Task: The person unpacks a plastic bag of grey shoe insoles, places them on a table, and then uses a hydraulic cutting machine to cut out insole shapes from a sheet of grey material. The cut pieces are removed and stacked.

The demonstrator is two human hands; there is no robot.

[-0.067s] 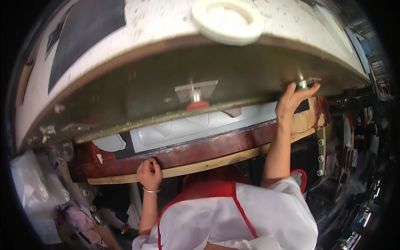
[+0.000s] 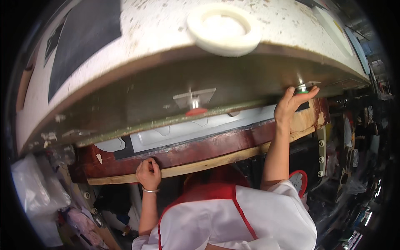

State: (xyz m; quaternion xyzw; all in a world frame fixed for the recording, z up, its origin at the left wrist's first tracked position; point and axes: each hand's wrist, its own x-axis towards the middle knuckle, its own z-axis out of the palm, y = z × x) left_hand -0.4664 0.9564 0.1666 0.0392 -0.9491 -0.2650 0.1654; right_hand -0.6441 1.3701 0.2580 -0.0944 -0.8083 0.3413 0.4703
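Note:
My right hand point(image 2: 287, 109) reaches up to the underside of a broad green press beam point(image 2: 137, 104). Its thumb and fingers are spread around a green push button point(image 2: 301, 89), which sits in the crook between them. A red push button point(image 2: 196, 111) on a metal bracket hangs left of it. My left hand point(image 2: 149, 173) is curled closed on the wooden front edge of the red-brown board point(image 2: 200, 149), and I see nothing in it. On that board lies a grey-white sheet point(image 2: 183, 130) with curved outlines, partly hidden under the beam.
A white ring-shaped roll point(image 2: 224, 31) and a black sheet point(image 2: 85, 41) lie on the speckled top above. Clear plastic bags point(image 2: 39, 183) hang at the left. A white cut piece point(image 2: 111, 144) lies at the board's left. Dark shelving with clutter stands at the right.
The beam, with the roll and buttons, sits slightly lower over the board, covering more of the sheet. My right hand moves down a little with the green button; my left hand stays put.

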